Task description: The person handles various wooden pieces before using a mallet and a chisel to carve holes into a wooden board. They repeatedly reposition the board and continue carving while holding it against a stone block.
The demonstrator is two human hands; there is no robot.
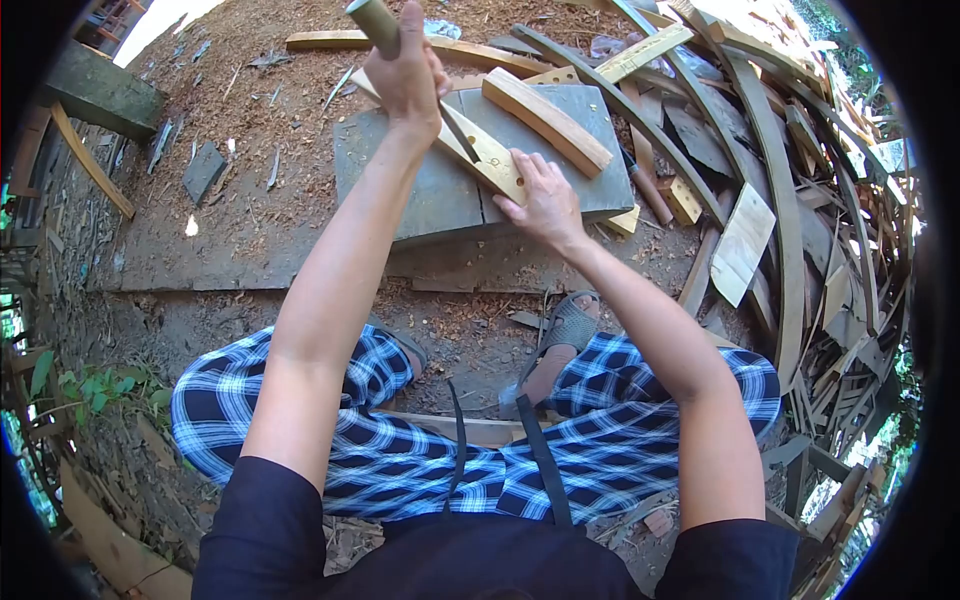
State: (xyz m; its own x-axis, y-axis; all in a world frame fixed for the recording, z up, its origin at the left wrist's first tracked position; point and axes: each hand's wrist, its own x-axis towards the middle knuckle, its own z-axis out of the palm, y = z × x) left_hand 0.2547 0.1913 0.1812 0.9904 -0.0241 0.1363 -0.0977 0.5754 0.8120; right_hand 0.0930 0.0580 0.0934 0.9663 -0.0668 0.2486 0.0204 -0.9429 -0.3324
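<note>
My left hand (405, 85) is wrapped round the greenish, round handle (374, 24) of a tool whose narrow dark blade (461, 137) slants down to a pale wooden piece (489, 163). The piece has round holes and lies slantwise on a grey wooden block (430, 190). Pressed on the near end of this piece is my right hand (545, 197), fingers together on its top. A thicker curved wooden piece (547, 122) rests on the block just beyond my right hand.
Curved wooden strips (740, 150) and scraps pile up at the right. A second tool with a brown handle (652, 194) lies right of the block. Wood chips (250, 120) cover the ground at the left, near a grey beam (105, 90). My sandalled foot (570, 325) is below the block.
</note>
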